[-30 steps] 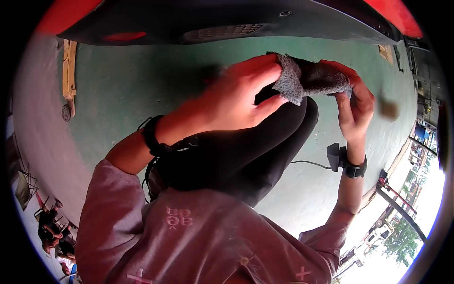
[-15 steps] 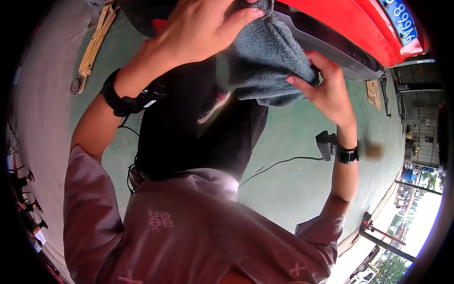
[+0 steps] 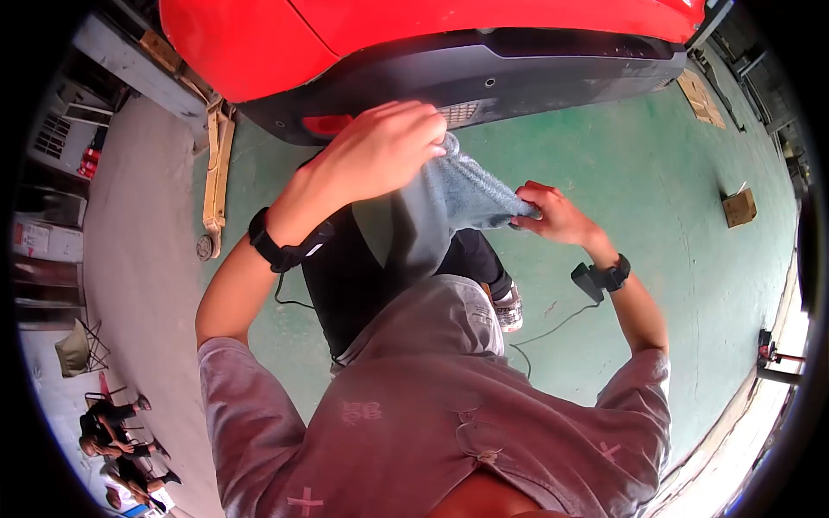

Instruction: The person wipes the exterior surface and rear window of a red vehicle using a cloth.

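A grey-blue towel (image 3: 472,186) hangs between my two hands, with a loose part drooping over my dark trousers. My left hand (image 3: 393,142) is closed on its upper left end, just in front of the car's bumper. At the towel's right end, my right hand (image 3: 553,213) pinches a bunched corner between thumb and fingers. Above them is the black lower bumper (image 3: 561,79) of a red car (image 3: 414,22). A red reflector (image 3: 326,124) on the bumper lies beside my left hand. Both hands appear apart from the car.
A yellow jack-like metal arm (image 3: 218,173) lies on the green floor (image 3: 639,268) at left. Cardboard pieces, one a small box (image 3: 739,208), lie at right. A cable trails from my right wrist device (image 3: 600,278). People (image 3: 112,432) sit at far lower left.
My view has shifted, showing more of the bumper and the floor. Both hands have kept hold of the towel, which is now narrower and more bunched between them.
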Action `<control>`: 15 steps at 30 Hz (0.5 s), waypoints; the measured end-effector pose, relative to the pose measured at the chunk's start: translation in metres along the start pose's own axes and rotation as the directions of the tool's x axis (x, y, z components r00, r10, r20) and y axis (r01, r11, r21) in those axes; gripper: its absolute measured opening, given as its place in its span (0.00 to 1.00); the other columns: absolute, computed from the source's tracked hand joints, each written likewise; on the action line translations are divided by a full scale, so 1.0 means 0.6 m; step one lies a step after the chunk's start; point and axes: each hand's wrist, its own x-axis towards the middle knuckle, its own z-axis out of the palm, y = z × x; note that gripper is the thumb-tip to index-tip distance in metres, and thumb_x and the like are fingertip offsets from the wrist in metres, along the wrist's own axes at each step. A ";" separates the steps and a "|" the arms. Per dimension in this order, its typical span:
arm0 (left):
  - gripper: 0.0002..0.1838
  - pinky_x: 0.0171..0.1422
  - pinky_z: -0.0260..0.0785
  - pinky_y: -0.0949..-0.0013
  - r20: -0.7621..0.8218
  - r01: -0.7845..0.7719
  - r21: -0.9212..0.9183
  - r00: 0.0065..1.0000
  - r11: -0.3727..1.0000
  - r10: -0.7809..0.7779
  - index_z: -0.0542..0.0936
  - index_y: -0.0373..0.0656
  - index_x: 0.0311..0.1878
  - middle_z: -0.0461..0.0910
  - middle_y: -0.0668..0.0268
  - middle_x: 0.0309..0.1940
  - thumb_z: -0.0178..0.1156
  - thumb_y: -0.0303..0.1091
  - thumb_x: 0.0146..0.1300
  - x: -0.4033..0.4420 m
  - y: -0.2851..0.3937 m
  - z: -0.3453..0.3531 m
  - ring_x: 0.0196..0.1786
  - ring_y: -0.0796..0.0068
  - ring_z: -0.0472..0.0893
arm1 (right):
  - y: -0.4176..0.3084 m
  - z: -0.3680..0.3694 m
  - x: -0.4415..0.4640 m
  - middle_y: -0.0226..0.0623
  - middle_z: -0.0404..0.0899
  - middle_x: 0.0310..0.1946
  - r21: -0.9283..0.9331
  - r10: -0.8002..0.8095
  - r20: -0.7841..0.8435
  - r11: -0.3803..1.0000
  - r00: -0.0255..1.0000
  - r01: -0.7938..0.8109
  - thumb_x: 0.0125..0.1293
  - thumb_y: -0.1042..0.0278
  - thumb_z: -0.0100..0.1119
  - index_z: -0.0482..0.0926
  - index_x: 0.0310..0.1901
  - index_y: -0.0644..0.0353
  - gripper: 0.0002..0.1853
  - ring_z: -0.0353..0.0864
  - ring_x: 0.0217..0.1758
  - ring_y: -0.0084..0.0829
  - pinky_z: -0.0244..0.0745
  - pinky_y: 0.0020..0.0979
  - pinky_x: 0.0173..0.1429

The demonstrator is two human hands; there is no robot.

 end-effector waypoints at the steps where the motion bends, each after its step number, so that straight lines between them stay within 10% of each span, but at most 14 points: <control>1: 0.10 0.47 0.73 0.57 0.051 0.005 0.004 0.999 1.000 -0.005 0.74 0.37 0.37 0.78 0.60 0.35 0.66 0.29 0.65 -0.005 -0.004 -0.006 0.39 0.54 0.80 | 0.006 0.007 0.000 0.41 0.81 0.37 -0.035 -0.005 -0.084 0.999 0.996 0.002 0.64 0.69 0.69 0.79 0.44 0.62 0.11 0.81 0.40 0.44 0.78 0.40 0.44; 6: 0.08 0.46 0.73 0.55 0.084 0.142 0.049 0.986 0.989 -0.146 0.78 0.38 0.42 0.77 0.60 0.36 0.65 0.32 0.67 -0.038 -0.033 0.004 0.40 0.54 0.80 | 0.018 0.023 0.023 0.44 0.83 0.34 -0.253 -0.039 -0.521 0.961 0.853 -0.111 0.60 0.71 0.67 0.78 0.44 0.59 0.11 0.84 0.39 0.49 0.79 0.45 0.41; 12: 0.10 0.44 0.73 0.55 0.187 0.248 0.268 0.934 0.931 -0.303 0.81 0.38 0.42 0.77 0.60 0.35 0.66 0.36 0.67 -0.071 -0.052 0.023 0.40 0.54 0.81 | 0.008 0.016 0.042 0.44 0.81 0.23 -0.404 0.113 -0.466 0.855 0.877 -0.325 0.59 0.70 0.66 0.77 0.45 0.56 0.12 0.84 0.30 0.51 0.79 0.47 0.34; 15: 0.09 0.40 0.73 0.55 0.128 0.273 0.278 0.940 0.921 -0.317 0.81 0.41 0.42 0.78 0.61 0.33 0.65 0.37 0.68 -0.074 -0.063 0.015 0.38 0.55 0.80 | -0.021 -0.005 0.042 0.40 0.81 0.22 0.140 0.272 -0.569 0.962 0.776 -0.234 0.62 0.75 0.63 0.77 0.51 0.59 0.15 0.86 0.29 0.37 0.79 0.37 0.33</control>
